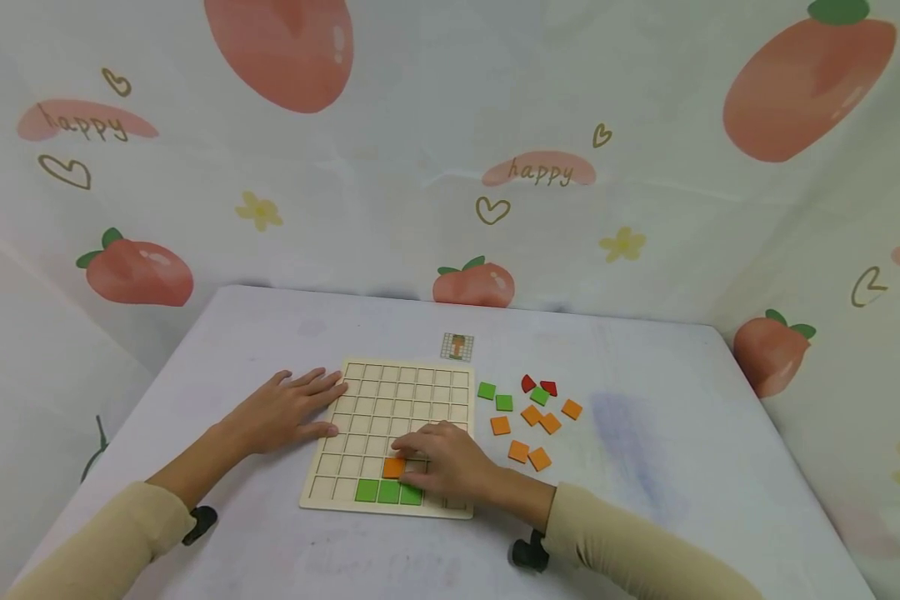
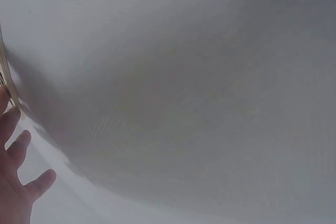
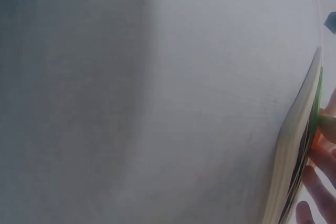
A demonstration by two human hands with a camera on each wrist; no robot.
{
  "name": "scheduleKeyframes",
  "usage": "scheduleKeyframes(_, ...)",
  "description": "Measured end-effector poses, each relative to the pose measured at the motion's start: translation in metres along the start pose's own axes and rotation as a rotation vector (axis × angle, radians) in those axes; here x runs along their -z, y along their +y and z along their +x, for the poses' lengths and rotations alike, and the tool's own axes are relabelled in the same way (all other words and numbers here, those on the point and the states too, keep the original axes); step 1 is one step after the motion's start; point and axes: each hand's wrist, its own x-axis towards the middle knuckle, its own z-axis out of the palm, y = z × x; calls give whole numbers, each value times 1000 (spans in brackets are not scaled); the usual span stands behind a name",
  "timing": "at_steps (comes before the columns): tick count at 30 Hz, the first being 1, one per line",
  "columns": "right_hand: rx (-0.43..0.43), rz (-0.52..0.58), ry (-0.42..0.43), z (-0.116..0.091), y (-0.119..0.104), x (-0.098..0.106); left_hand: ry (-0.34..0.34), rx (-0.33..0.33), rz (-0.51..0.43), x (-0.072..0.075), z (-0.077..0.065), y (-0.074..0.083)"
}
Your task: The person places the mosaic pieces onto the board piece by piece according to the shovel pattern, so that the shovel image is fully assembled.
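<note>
A pale wooden board [image 1: 401, 407] with a grid of square cells lies on the table. Three green square tiles [image 1: 389, 492] sit side by side in its front row, and an orange square tile [image 1: 393, 467] lies in the row behind. My right hand [image 1: 450, 463] reaches over the board, its thumb and fingertips pinching at that orange tile's right and far edges. In the right wrist view, the thumb and fingers show at the right edge beside the board. My left hand [image 1: 292, 411] rests with spread fingers at the board's left edge, fingertips touching it.
Right of the board lie loose orange tiles [image 1: 540, 459], green tiles [image 1: 504, 403] and two red pieces [image 1: 548, 388]. A small pattern card [image 1: 457, 347] lies behind the board. A printed curtain [image 1: 390, 167] hangs behind the white table [image 1: 255, 533].
</note>
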Motion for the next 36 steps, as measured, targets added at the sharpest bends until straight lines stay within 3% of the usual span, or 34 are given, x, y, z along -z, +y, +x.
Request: scheduleKeyframes(36,-53,-29,-62,12,-5,1,7,-3,-15,-3,-1,-2)
